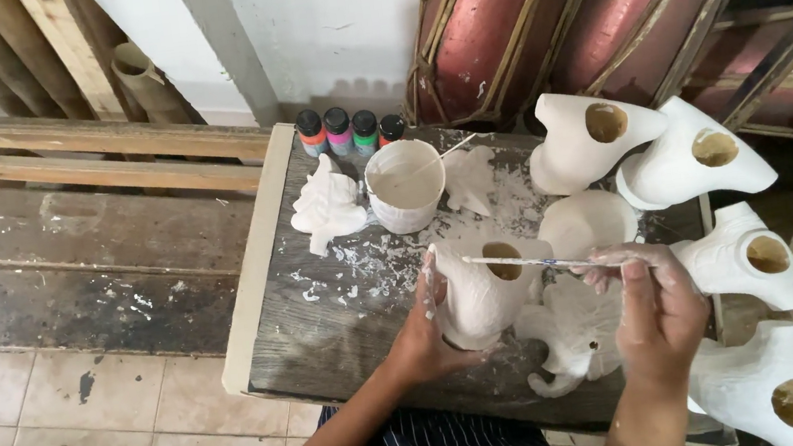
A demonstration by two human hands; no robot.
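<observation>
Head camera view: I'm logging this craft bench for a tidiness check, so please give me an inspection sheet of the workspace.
Surface: dark wooden table, splashed with white paint.
Job's things: white hollow figure gripped by left hand; thin brush held by right hand, tip at the figure's opening.
Clutter: white cup of paint with a stick in it; four small paint bottles at the far edge; small white figurine; five more hollow white figures on the right.
Grippers: both hands paint-smeared.
Cables: nothing seen.
Surroundings: red drums, wooden planks, tiled floor.
</observation>
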